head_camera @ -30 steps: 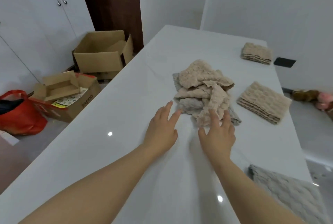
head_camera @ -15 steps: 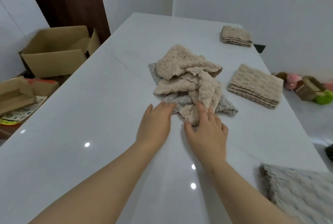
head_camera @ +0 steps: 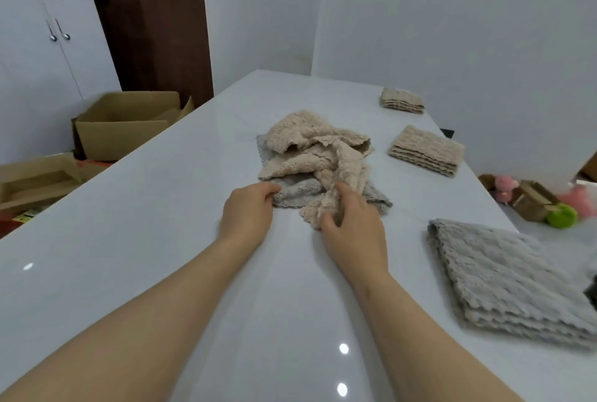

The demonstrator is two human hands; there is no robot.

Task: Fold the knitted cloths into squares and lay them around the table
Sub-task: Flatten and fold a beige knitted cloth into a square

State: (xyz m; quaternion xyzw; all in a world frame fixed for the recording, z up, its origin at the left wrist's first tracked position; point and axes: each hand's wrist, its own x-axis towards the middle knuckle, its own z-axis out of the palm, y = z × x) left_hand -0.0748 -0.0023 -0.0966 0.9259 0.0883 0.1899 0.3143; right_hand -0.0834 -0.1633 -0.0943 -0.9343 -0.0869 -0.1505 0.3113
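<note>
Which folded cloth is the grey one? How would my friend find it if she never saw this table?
Start at the white table and follow its right-hand edge toward the person. The grey folded cloth lies there, just beyond the right hand. The two folded cloths farther along that edge are beige, and the heap in the middle is crumpled, not squared.

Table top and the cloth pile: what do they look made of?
Table: hard, glossy white surface with faint grey veining, probably polished stone or a stone-look slab; ceiling lights mirror sharply in it. Cloth pile: soft, limp textile with a bumpy waffle-like knit and scalloped edges, beige over grey; fibre type cannot be told.
</note>
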